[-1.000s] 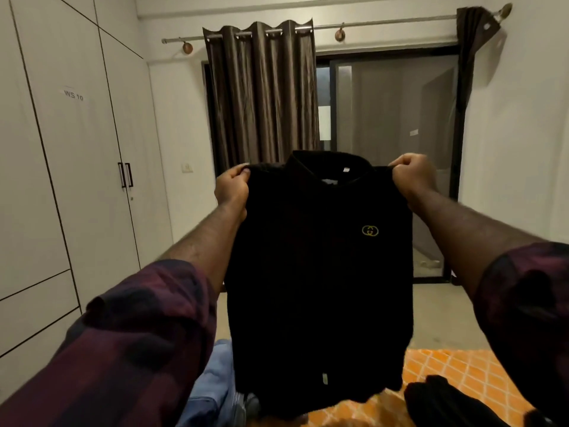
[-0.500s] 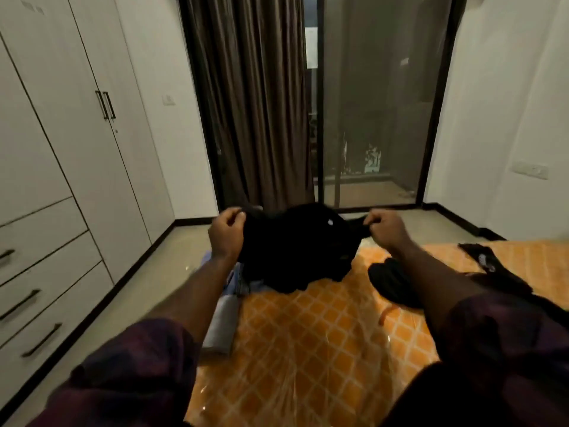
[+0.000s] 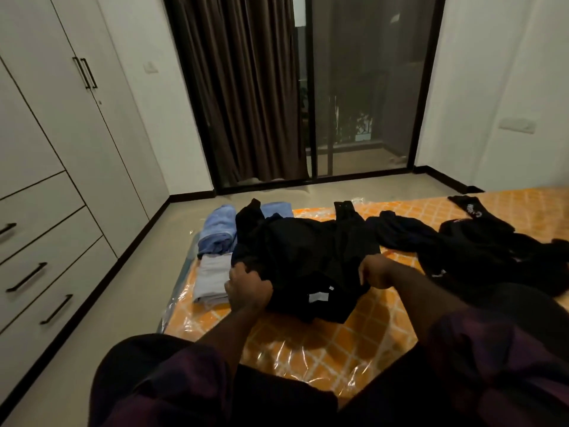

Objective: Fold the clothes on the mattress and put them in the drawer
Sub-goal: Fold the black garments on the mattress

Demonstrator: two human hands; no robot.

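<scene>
Standing far left of the hands, the drawers (image 3: 40,251) are shut. Folded clothes (image 3: 215,257) lie just left of the left hand (image 3: 248,289), which grips the black shirt (image 3: 303,260) spread on the mattress (image 3: 295,340). The right hand (image 3: 377,274) grips the shirt's other side. Right of it lie unfolded dark clothes (image 3: 480,251).

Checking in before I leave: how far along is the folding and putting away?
Done: a grey folded garment and a blue folded garment sit at the mattress corner. In hand: the left hand and right hand grip the black shirt, spread flat, unfolded. Left: a pile of dark clothes lies loose on the right, and the drawers are closed, so nothing visibly put away.
</scene>
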